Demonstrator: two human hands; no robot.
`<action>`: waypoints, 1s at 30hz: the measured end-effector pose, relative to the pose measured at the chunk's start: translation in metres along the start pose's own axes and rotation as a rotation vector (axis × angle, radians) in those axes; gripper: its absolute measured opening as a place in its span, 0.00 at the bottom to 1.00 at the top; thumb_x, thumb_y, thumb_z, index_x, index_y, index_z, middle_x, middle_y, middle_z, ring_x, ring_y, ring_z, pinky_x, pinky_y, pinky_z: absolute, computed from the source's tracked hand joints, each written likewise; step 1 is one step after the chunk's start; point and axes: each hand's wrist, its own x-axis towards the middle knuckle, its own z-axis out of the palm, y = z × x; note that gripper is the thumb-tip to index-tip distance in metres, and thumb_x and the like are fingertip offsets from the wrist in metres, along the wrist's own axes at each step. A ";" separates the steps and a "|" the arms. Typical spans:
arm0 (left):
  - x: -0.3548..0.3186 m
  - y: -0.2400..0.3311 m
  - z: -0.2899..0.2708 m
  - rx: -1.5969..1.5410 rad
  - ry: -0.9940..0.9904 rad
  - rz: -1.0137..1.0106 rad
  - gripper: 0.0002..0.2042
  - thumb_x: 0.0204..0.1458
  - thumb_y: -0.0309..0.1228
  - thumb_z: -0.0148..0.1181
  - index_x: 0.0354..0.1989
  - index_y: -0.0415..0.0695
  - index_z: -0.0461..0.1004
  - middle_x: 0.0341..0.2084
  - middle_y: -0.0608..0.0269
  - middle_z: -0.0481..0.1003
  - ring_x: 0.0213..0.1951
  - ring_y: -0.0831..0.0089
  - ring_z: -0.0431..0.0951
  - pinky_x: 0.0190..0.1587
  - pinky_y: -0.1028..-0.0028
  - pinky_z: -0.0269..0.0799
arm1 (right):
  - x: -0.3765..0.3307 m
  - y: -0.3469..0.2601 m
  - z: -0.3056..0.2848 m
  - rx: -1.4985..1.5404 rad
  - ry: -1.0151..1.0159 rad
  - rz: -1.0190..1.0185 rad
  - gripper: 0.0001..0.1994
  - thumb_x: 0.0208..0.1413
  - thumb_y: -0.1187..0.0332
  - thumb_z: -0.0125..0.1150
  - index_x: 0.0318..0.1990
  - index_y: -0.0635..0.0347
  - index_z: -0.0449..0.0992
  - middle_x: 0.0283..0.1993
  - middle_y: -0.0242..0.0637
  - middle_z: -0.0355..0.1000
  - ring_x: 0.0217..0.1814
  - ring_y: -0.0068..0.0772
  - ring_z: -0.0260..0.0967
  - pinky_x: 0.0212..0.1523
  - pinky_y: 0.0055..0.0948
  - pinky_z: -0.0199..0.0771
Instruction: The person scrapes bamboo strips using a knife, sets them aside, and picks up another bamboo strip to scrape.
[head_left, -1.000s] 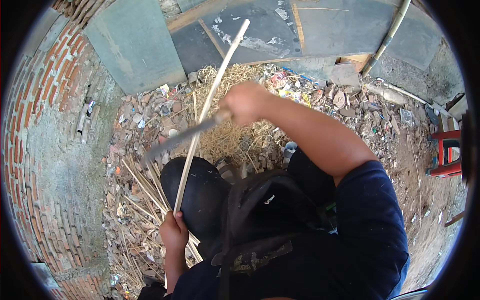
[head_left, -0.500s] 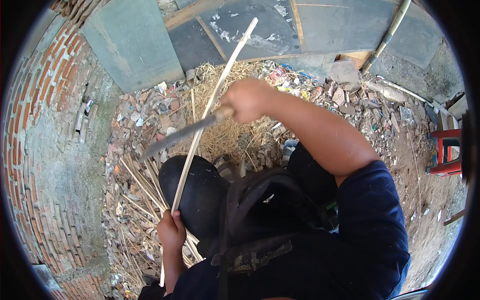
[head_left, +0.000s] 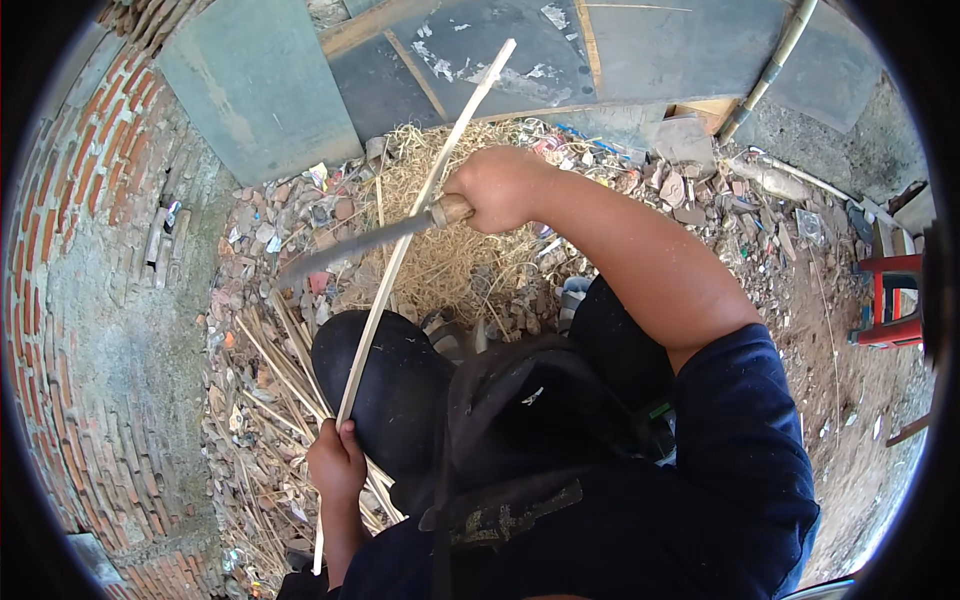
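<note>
My left hand (head_left: 337,462) is closed round the lower part of a long pale strip of wood or bamboo (head_left: 376,310), which slants up and away across my left knee. In my right hand (head_left: 500,190) is the wooden handle of a machete (head_left: 365,240). Its dark blade points left and crosses the strip about midway along; whether the edge touches it I cannot tell. The blade's tip is blurred. More pale strips (head_left: 285,365) lie in a bundle beside my left leg, partly hidden by my left hand and knee.
Curly shavings (head_left: 450,260) are heaped on the rubble-strewn ground beyond my knees. A brick wall (head_left: 100,330) rises on the left. Grey panels (head_left: 260,90) stand along the far side, with a bamboo pole (head_left: 770,70) leaning there. At the right is a red stool (head_left: 890,300).
My right hand and the machete have shifted slightly, and the blade lies at a flatter slant across the strip. The left hand keeps its hold, almost in the same place.
</note>
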 end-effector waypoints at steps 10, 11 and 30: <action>0.002 -0.011 0.003 -0.042 -0.008 0.038 0.19 0.66 0.41 0.50 0.26 0.39 0.67 0.15 0.44 0.70 0.21 0.39 0.73 0.24 0.51 0.64 | 0.004 0.096 0.003 0.229 0.201 0.484 0.18 0.46 0.62 0.61 0.46 0.56 0.80 0.41 0.48 0.79 0.46 0.48 0.78 0.49 0.44 0.77; 0.002 -0.012 0.001 -0.039 -0.011 0.038 0.19 0.66 0.41 0.50 0.26 0.39 0.67 0.15 0.44 0.70 0.21 0.39 0.73 0.24 0.51 0.64 | 0.004 0.076 -0.001 0.232 0.199 0.486 0.18 0.46 0.62 0.61 0.46 0.56 0.80 0.41 0.48 0.79 0.46 0.48 0.78 0.49 0.44 0.77; -0.004 -0.029 -0.008 -0.410 -0.241 -0.044 0.28 0.68 0.51 0.43 0.29 0.35 0.69 0.16 0.62 0.68 0.23 0.74 0.68 0.26 0.69 0.62 | -0.001 0.031 -0.012 -0.123 0.261 -0.045 0.09 0.46 0.65 0.64 0.38 0.50 0.80 0.31 0.42 0.78 0.35 0.44 0.79 0.40 0.43 0.80</action>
